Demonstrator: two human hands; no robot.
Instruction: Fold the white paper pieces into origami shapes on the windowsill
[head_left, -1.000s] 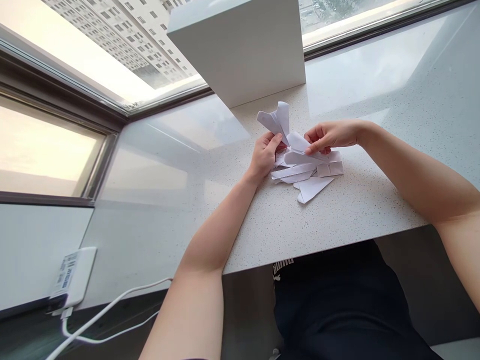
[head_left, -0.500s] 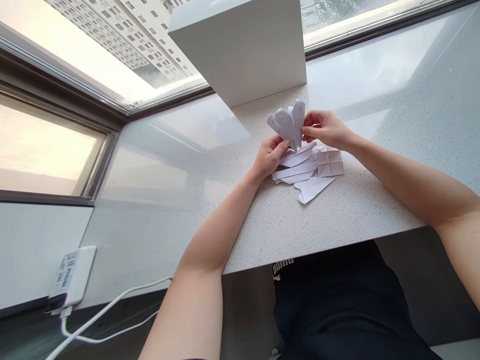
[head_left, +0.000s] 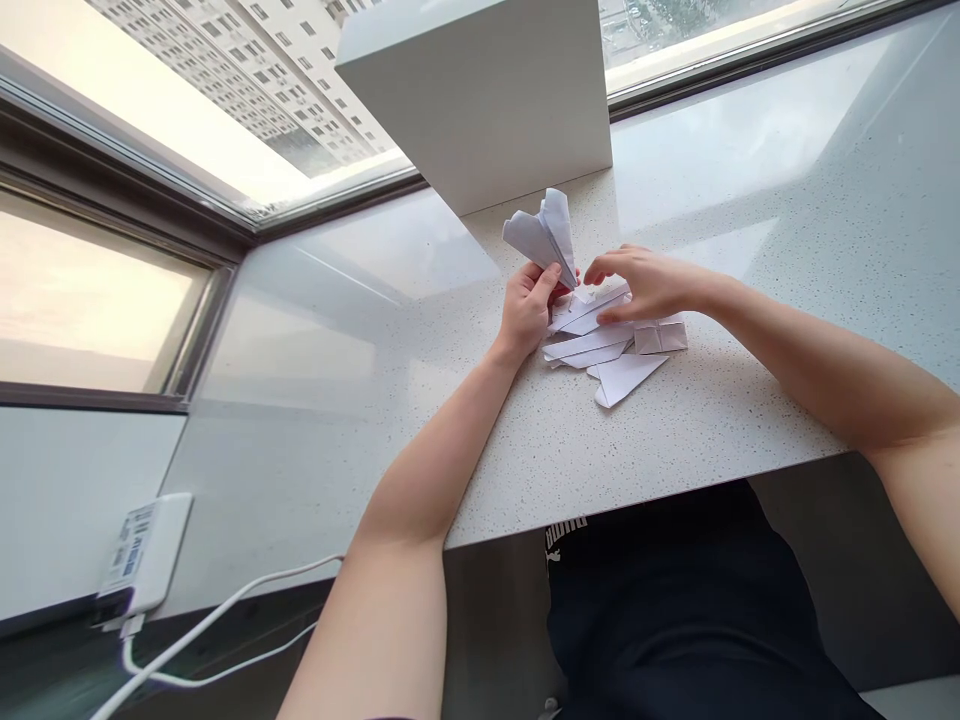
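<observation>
My left hand pinches a white folded paper piece near its pointed lower end. Its rounded, fan-like lobes stand up above the fingers. To the right, my right hand hovers over a pile of folded paper strips, thumb and fingers apart with nothing visible between them. Whether its fingertips touch the strips I cannot tell. Under that hand, partly hidden, lies a creased paper square. A flat paper piece with a slanted end rests at the near side of the pile.
The papers lie on a speckled white countertop. A large white box-like block stands behind them by the window. At the lower left are a white device and a white cable. The counter's front edge runs just before my lap.
My right hand has let go of the folded paper piece and dropped over the pile, its fingers spreading. My left hand has moved slightly left and tilted the piece.
</observation>
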